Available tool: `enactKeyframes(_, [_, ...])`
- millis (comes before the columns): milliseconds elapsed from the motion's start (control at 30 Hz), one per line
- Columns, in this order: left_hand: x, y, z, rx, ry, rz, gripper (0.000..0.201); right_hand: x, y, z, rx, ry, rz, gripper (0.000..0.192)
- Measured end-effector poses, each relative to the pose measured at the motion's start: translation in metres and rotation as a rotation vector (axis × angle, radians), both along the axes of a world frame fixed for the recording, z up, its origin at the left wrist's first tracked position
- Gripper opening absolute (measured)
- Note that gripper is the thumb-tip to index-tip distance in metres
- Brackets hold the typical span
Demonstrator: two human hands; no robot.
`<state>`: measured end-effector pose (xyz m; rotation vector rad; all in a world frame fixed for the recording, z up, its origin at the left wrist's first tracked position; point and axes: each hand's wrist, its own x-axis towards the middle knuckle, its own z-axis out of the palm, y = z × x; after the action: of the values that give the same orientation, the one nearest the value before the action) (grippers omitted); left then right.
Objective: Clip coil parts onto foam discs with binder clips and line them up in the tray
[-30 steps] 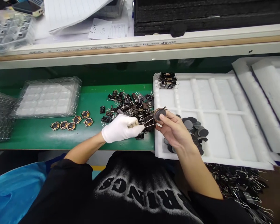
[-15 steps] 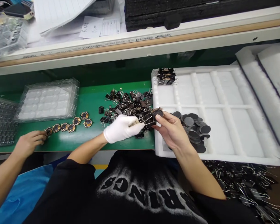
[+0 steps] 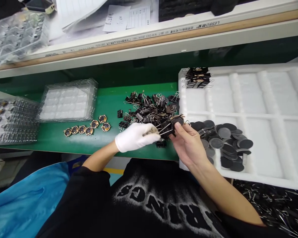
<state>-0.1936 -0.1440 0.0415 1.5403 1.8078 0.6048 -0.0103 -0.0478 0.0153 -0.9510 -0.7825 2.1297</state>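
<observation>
My left hand (image 3: 136,137), in a white glove, pinches the wire handles of a black binder clip (image 3: 167,130). The clip's body meets the edge of a round gold-rimmed piece with a dark disc (image 3: 177,121) on its face. Bare fingers of my right hand (image 3: 191,147) grip that piece, thumb on the disc. Whether the clip's jaws are around the rim cannot be made out. Just behind both hands lies a heap of loose black binder clips (image 3: 145,110) on the green table. Dark round discs (image 3: 229,148) are piled in the white foam tray (image 3: 267,148) at right.
Several clipped pieces (image 3: 198,78) stand in the tray's back left compartment. Gold-rimmed round pieces (image 3: 88,130) lie at left, before stacked clear plastic trays (image 3: 67,102). A shelf edge (image 3: 149,41) crosses above. More binder clips (image 3: 280,205) fill the lower right.
The scene has shifted rightward in the picture as the head turned left. A co-worker's hand at the gold-rimmed pieces has gone out of view. My hands keep the same hold.
</observation>
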Motion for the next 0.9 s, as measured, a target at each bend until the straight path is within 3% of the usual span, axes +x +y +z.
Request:
enactKeyframes(67, [-0.027, -0.003, 0.003, 0.034, 0.238, 0.068, 0.049, -0.004, 0.003, 0.003, 0.008, 0.019, -0.005, 0.025])
enactKeyframes(100, [-0.042, -0.003, 0.003, 0.018, 0.409, 0.171, 0.055, -0.006, 0.004, 0.005, 0.013, 0.025, -0.008, 0.024])
enactKeyframes(200, [-0.082, 0.003, -0.007, -0.192, 0.808, 0.386, 0.070, -0.010, 0.010, 0.008, 0.007, 0.025, 0.018, 0.026])
enactKeyframes(300, [-0.103, 0.010, -0.024, -0.412, 0.897, 0.325, 0.067, -0.012, 0.012, 0.009, -0.014, 0.014, 0.060, 0.028])
enactKeyframes(367, [-0.110, 0.010, -0.030, -0.461, 0.906, 0.284, 0.058, -0.012, 0.012, 0.008, -0.029, 0.024, 0.086, 0.026])
enactKeyframes(467, [-0.114, 0.002, -0.025, -0.423, 0.951, 0.311, 0.053, -0.009, 0.013, 0.007, -0.012, 0.040, 0.125, 0.022])
enactKeyframes(533, [-0.112, -0.006, -0.013, -0.270, 0.986, 0.414, 0.052, -0.008, 0.013, 0.006, 0.024, 0.038, 0.152, 0.023])
enactKeyframes(600, [-0.101, -0.012, 0.000, 0.015, 0.885, 0.526, 0.048, -0.007, 0.013, 0.006, 0.058, 0.022, 0.197, 0.027])
enactKeyframes(700, [-0.068, -0.011, 0.013, 0.386, 0.392, 0.499, 0.045, -0.009, 0.010, 0.007, 0.200, 0.033, 0.283, 0.027])
enactKeyframes(800, [-0.031, 0.000, 0.011, 0.411, -0.076, 0.344, 0.048, -0.011, 0.004, 0.007, 0.375, 0.100, 0.368, 0.025])
enactKeyframes(900, [-0.010, 0.008, 0.007, 0.324, -0.183, 0.262, 0.047, -0.008, 0.002, 0.006, 0.400, 0.056, 0.381, 0.025])
